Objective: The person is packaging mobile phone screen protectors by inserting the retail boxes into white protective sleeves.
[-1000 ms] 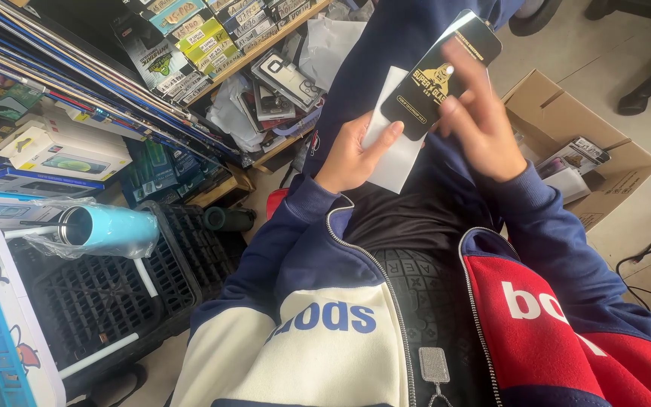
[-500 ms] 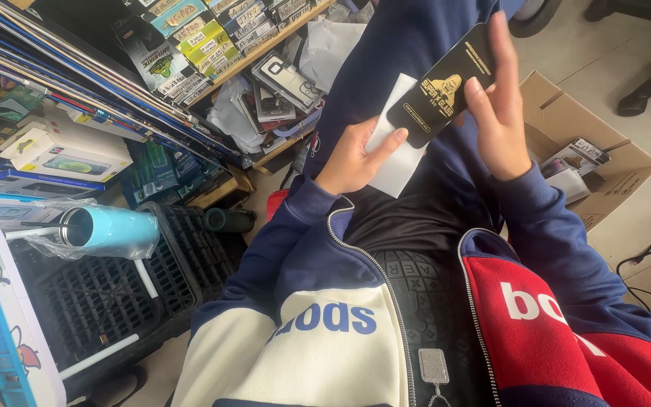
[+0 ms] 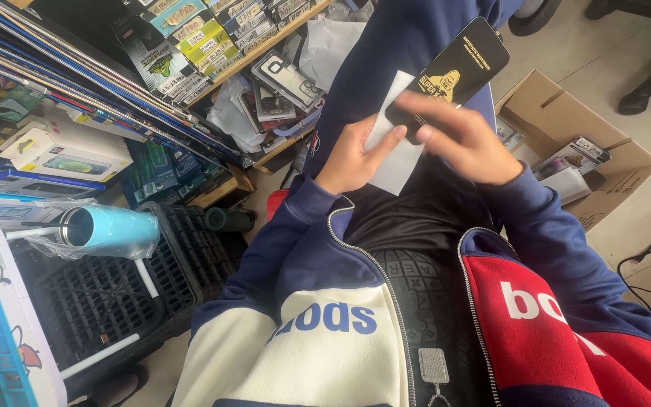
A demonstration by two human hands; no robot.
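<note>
My left hand (image 3: 356, 154) holds a white paper sleeve (image 3: 395, 151) over my lap, thumb pressed on its face. My right hand (image 3: 463, 139) grips the lower end of a flat black packet (image 3: 457, 68) with a yellow printed emblem, and the packet sticks up and away from me, its bottom edge overlapping the white sleeve. Both hands are close together above my dark blue trousers. I wear a blue, white and red zip jacket.
A low wooden shelf (image 3: 261, 49) on the left is crammed with boxed phone accessories and clear-wrapped cases. A light blue cylinder in plastic wrap (image 3: 111, 228) lies on a black plastic crate (image 3: 107, 294). An open cardboard box (image 3: 604, 162) with small packets stands at right; cables trail nearby.
My right hand has slid down the black packet from its upper end to its lower end, and the packet now stands higher and further out of the white sleeve.
</note>
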